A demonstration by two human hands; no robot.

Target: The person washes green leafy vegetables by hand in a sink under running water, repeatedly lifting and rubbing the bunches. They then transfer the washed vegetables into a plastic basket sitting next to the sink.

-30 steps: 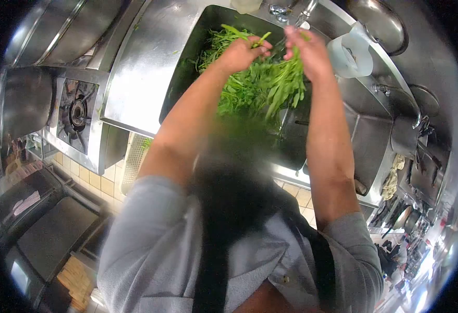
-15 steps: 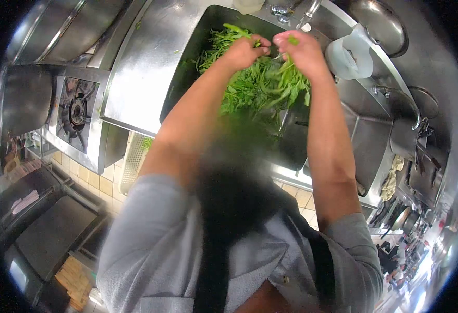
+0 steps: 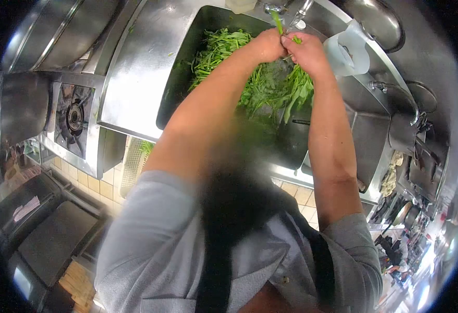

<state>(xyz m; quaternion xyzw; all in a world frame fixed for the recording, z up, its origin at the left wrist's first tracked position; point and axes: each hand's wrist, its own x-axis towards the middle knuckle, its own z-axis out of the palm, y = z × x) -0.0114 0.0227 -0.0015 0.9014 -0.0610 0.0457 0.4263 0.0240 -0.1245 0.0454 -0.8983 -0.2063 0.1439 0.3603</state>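
Note:
Over the far part of a metal sink [image 3: 174,99], both hands are close together. My right hand [image 3: 308,52] is closed round a bunch of leafy greens [image 3: 300,86] that hangs down below it. My left hand [image 3: 269,46] is closed beside it on a green stem [image 3: 277,22] that sticks up above the fingers; the fingertips of the two hands nearly meet. Under them, a large heap of loose green leaves [image 3: 223,44] lies in the sink, part of it in water. My left forearm hides some of the heap.
A translucent pitcher [image 3: 338,55] stands right of the sink near a faucet [image 3: 297,15]. A metal counter [image 3: 145,62] and a gas burner [image 3: 74,116] lie to the left. Below the counter is a perforated basket [image 3: 133,161] with greens. A second basin [image 3: 367,141] is at right.
My left hand has moved right and up to my right hand, and a stem now rises between them. More of the heap's left side shows.

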